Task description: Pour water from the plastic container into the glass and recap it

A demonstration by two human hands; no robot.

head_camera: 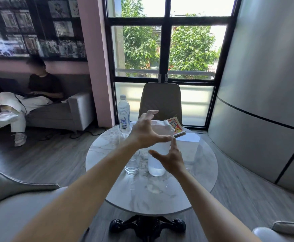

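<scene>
A white translucent plastic container (155, 165) stands upright on the round marble table (160, 191), with water in its lower part and a white cap (154, 122) on top. My left hand (146, 132) hovers open over the container's upper left side, fingers spread. My right hand (171, 158) is open beside its right wall, thumb toward the front; I cannot tell whether it touches. A clear drinking glass (132, 165) stands just left of the container, partly hidden behind my left forearm, with a little water in the bottom.
A capped plastic water bottle (123, 114) stands at the table's far left edge. A colourful booklet (175, 127) lies at the far edge. A tan chair (162, 100) faces me beyond the table. A person sits on a grey sofa (62, 112) at left.
</scene>
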